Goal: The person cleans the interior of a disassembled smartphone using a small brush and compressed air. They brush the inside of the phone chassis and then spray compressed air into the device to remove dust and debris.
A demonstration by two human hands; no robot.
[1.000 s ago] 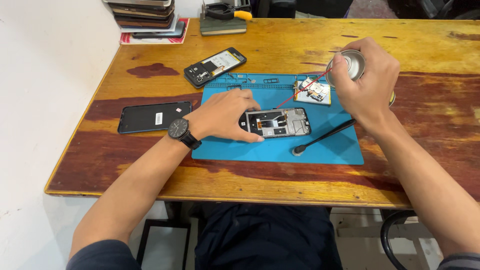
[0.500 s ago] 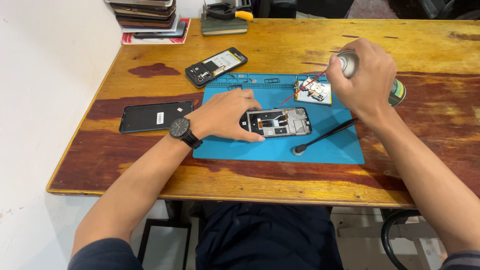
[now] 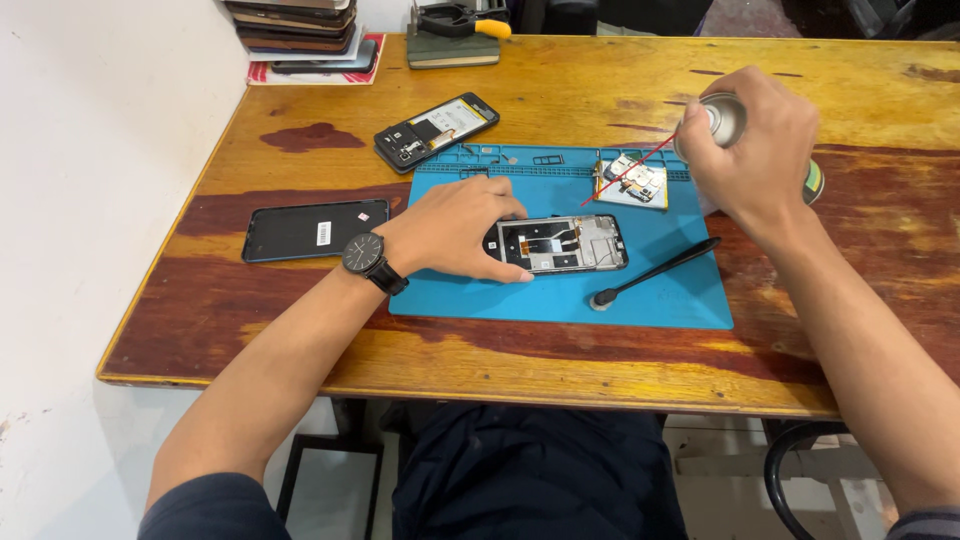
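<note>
An opened phone frame (image 3: pixel 563 244) lies on a blue work mat (image 3: pixel 560 290). My left hand (image 3: pixel 455 226), with a black watch on its wrist, presses on the frame's left end. My right hand (image 3: pixel 755 150) holds a silver spray can (image 3: pixel 722 118) above the mat's right side. The can's thin red straw (image 3: pixel 628 172) points down-left toward the phone frame. A small circuit board (image 3: pixel 634 181) rests on the mat's far edge, under the straw.
A black brush (image 3: pixel 655 272) lies on the mat near the frame. A black phone panel (image 3: pixel 314 229) and an open phone (image 3: pixel 436 130) lie on the wooden table to the left. Stacked phones (image 3: pixel 298 28) and pliers (image 3: pixel 462 22) sit at the far edge.
My right hand has lowered the spray can and tilted it, so the red straw now aims at the phone frame. My left hand has stayed on the frame.
</note>
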